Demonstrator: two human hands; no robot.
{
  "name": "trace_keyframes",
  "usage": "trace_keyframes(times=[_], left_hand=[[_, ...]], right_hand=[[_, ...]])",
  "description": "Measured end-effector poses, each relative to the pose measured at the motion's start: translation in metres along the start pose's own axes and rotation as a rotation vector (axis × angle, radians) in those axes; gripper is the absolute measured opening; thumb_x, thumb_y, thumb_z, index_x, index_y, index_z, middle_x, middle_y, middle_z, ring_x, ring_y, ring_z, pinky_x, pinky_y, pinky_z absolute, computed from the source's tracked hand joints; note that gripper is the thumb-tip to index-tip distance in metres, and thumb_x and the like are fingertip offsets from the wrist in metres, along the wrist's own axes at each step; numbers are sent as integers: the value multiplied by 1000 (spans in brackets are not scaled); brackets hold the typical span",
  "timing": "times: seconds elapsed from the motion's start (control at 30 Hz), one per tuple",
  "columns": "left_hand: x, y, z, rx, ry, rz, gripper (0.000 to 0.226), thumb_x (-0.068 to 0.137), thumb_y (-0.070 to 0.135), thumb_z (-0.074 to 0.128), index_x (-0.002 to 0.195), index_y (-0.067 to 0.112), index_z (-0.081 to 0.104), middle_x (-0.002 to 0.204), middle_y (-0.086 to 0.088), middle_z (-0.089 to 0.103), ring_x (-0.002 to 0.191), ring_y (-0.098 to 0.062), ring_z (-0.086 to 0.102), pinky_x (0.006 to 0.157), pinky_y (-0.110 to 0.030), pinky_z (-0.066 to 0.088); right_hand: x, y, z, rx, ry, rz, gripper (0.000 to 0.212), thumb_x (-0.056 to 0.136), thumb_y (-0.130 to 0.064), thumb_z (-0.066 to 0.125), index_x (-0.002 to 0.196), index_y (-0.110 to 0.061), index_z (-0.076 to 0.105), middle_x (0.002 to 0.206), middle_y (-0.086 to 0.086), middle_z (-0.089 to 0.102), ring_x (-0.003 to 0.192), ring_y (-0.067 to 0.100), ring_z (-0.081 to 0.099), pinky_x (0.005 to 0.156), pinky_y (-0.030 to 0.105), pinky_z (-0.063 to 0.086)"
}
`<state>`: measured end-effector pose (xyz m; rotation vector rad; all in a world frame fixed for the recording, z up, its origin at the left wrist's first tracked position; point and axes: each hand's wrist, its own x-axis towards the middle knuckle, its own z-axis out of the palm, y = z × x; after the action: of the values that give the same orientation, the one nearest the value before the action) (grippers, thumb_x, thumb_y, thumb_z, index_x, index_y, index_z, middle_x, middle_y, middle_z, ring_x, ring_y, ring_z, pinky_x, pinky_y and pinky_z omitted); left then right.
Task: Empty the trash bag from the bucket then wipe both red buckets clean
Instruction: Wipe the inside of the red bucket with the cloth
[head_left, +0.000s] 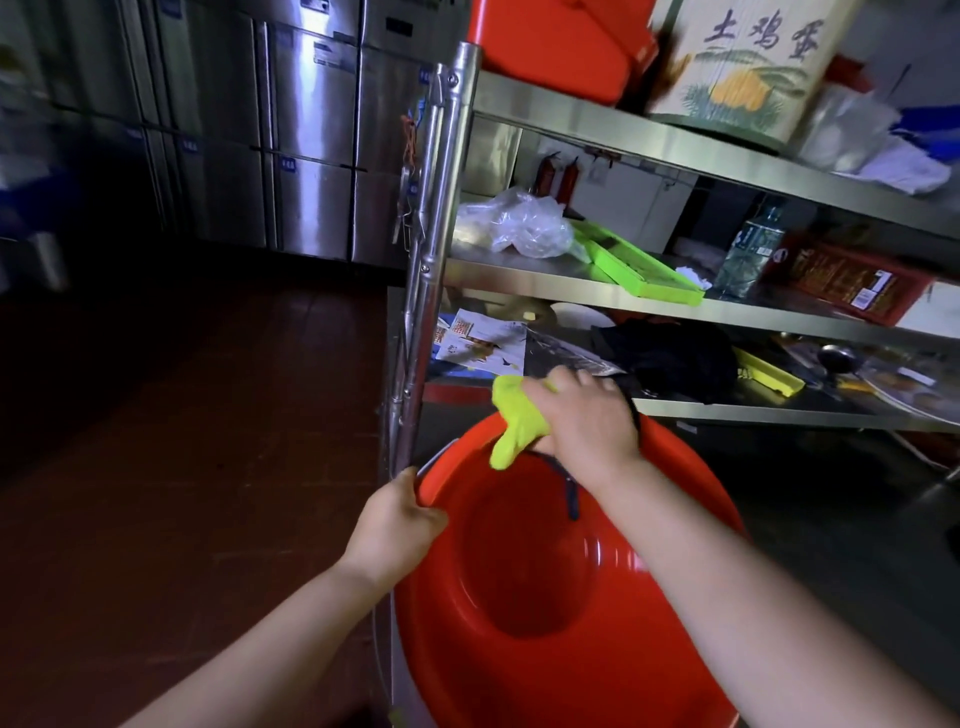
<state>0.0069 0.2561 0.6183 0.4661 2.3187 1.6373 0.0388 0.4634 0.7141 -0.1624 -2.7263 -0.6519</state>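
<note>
While the left hand (400, 512) grips the near-left rim of the red bucket (524, 566), the right hand (584, 415) clutches a yellow-green cloth (514, 421) against its far rim, just below the steel shelf rack (675, 405). No bag lines the glossy, bare interior, so emptying looks done; wiping seems underway. A second bucket isn't clearly identifiable.

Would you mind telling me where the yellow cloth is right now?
The yellow cloth is at centre frame, gripped in the right hand at the far rim of the red bucket, just below the steel shelving.
</note>
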Motion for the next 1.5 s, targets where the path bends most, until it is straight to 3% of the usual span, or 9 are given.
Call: trace_keyframes(times=[0.2, 0.37, 0.47, 0.57, 0.8, 1.0, 1.17, 1.33, 1.5], left_hand=[[-13, -13, -1, -120, 17, -35, 23, 75, 7, 64, 95, 10, 53, 54, 1, 59, 41, -12, 54, 39, -25, 43], [-15, 2, -14, 153, 75, 79, 42, 65, 33, 77, 94, 27, 46, 84, 6, 61, 71, -8, 63, 58, -25, 50], [-4, 26, -15, 383, 88, 265, 34, 76, 39, 68, 99, 21, 52, 90, 6, 57, 82, -15, 59, 68, -30, 47], [0, 39, -6, 533, 179, 376, 23, 86, 34, 59, 91, 12, 57, 89, -2, 57, 82, -23, 58, 66, -32, 43], [-4, 40, 2, 434, 253, 386, 17, 80, 31, 66, 74, 18, 56, 63, 8, 50, 62, -19, 53, 51, -28, 30], [-8, 20, -11, 309, 254, 279, 8, 80, 26, 65, 83, 19, 61, 74, 5, 60, 69, -18, 58, 59, -31, 45], [-19, 6, -24, 221, 318, 199, 10, 81, 22, 65, 76, 15, 58, 70, -3, 61, 68, -24, 60, 63, -41, 50], [-24, 13, -28, 463, 323, 226, 16, 75, 33, 65, 86, 22, 61, 77, 6, 60, 78, -21, 59, 60, -30, 42], [-4, 48, -13, 535, 90, 366, 23, 77, 36, 66, 91, 19, 61, 80, 2, 61, 78, -22, 60, 62, -31, 44]], right_hand=[[-25, 48, 11, 144, -57, 336, 70, 66, -59, 71, 123, -28, 47, 106, 5, 55, 94, 28, 60, 62, 33, 43], [-31, 51, 3, 99, -83, 257, 66, 68, -62, 68, 121, -29, 45, 107, 0, 56, 93, 25, 60, 62, 32, 43], [-26, 33, -9, 91, -75, 147, 63, 68, -59, 69, 119, -30, 46, 107, 1, 56, 95, 28, 60, 60, 32, 37], [-21, 6, -22, 76, -27, 38, 60, 68, -51, 73, 117, -29, 47, 104, 4, 54, 96, 29, 58, 63, 33, 39], [-12, -38, -26, 57, 45, -163, 60, 65, -30, 78, 118, -28, 50, 107, 6, 55, 95, 31, 54, 76, 39, 39], [-18, 2, -11, 175, -13, 158, 60, 67, -48, 74, 118, -31, 48, 106, 3, 53, 96, 31, 57, 67, 37, 44], [-52, 27, 9, 256, 39, 457, 65, 65, -59, 71, 117, -27, 50, 101, 4, 56, 83, 33, 62, 54, 30, 33], [-54, 33, -3, 209, -17, 330, 61, 68, -56, 71, 116, -27, 47, 103, 2, 58, 83, 32, 63, 55, 30, 33], [-27, 20, -35, 63, -56, -8, 54, 68, -56, 70, 111, -33, 48, 97, 1, 56, 86, 28, 63, 54, 30, 34]])
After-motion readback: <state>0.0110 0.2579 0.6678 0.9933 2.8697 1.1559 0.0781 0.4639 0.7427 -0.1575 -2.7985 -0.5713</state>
